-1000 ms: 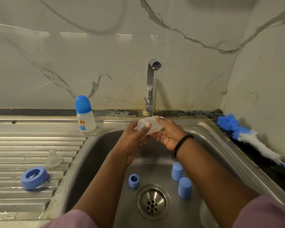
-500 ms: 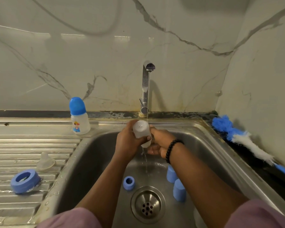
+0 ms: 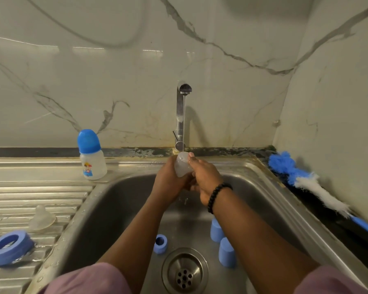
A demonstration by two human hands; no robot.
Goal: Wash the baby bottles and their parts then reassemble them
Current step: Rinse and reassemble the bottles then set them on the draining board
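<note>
Both hands meet over the steel sink (image 3: 270, 187) under a thin stream from the chrome tap (image 3: 180, 115). The left hand (image 3: 170, 181) wraps its fingers round a cloudy, translucent plastic bottle (image 3: 182, 166), cupping it from the left. The right hand (image 3: 202, 177) grips the same bottle from the right, with one finger laid up along its rounded top, where the water lands. A band of black beads (image 3: 218, 195) circles the right wrist.

In the basin, beside the round perforated drain (image 3: 184, 270), lie three matte blue plastic parts. A short ring (image 3: 160, 244) with a hole lies left of the drain. Two smooth domed caps (image 3: 226, 252) stand close together on its right, the farther one partly hidden by the right forearm.

On the ribbed steel drainboard (image 3: 34, 196) a clear, soft-looking teat (image 3: 42, 217) sits with its cone upward, and nearer the camera a wide blue collar (image 3: 10, 248) lies tilted among water drops. A small assembled bottle, called the capped bottle (image 3: 91, 155), stands upright at the sink's back left corner, with a frosted body, a blue domed lid and a cartoon print.

A fluffy blue-and-white brush (image 3: 306, 179) lies along the dark ledge on the right, against the veined marble-look wall.
</note>
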